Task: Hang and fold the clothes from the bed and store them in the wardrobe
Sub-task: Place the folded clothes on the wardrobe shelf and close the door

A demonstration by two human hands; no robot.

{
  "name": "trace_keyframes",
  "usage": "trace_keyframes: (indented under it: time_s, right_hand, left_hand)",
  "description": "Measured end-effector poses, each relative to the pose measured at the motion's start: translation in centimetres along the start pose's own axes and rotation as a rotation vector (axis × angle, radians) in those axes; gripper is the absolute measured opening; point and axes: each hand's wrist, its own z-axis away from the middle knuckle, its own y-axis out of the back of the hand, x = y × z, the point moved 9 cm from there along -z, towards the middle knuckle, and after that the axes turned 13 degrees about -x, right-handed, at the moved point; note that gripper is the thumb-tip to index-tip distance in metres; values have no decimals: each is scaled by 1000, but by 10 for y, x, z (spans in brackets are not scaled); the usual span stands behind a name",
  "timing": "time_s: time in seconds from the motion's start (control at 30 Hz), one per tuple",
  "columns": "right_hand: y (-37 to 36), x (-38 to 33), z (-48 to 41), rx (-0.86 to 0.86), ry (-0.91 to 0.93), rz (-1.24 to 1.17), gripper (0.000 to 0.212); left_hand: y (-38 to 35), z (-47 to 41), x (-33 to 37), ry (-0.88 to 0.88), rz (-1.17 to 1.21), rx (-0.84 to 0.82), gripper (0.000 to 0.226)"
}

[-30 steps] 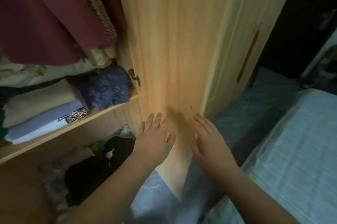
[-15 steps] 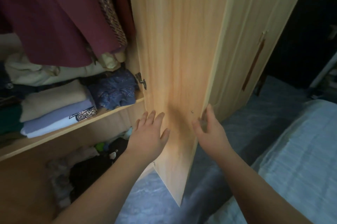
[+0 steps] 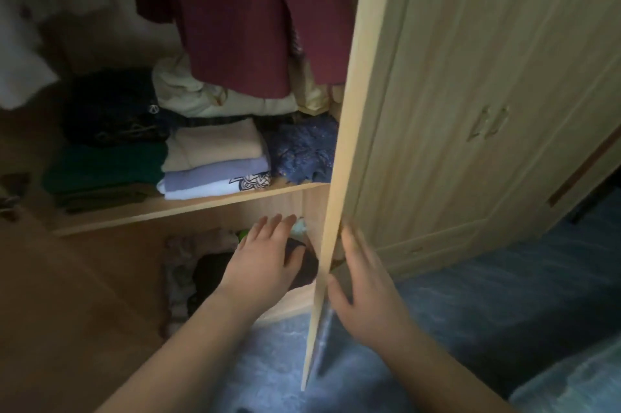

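The main risk here is a pinched finger: the right hand [image 3: 364, 291] lies along the outer face of the pale wooden wardrobe door [image 3: 339, 177], thumb at its thin edge, while the left hand [image 3: 265, 258] reaches into the opening beside that edge. If the door swings shut, the left hand could be caught. The hanging maroon garment [image 3: 242, 19] could also be trapped in the gap.

Both arms extend forward, palms down. The left hand is spread and empty, hovering over dark clothes in the lower compartment [image 3: 215, 271]. The right hand presses flat, fingers extended, grasping nothing. Folded clothes [image 3: 215, 157] sit stacked on the wooden shelf [image 3: 188, 207] inside the wardrobe; no garment is in hand.
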Motion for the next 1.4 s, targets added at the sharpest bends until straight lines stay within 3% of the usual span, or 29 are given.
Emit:
trace_keyframes:
  time_s: [0.23,0.47,0.7,1.0,1.2,1.4]
  right_hand:
    - [-66,-45,-121,-97,137,57,81]
    - [-113,-60,-226,-103,-16,213,106]
    - [-125,-59,-278,-113,-139,327,101]
    - [-118,-70,-270,-191,-88,293,94]
    - [-127,-103,-210,-350,165,392,72]
    - [-155,-164,-151,-451,445,378,67]
  left_hand:
    - [56,-2,-119,159,71,88,58]
    - [91,-40,-218,248,74,117,57]
    - [95,-81,-245,225,34,93,53]
    - [94,-55,-236,314,17,119,57]
    - [67,40,-216,509,12,165,60]
    - [43,180,-203,772,-38,161,63]
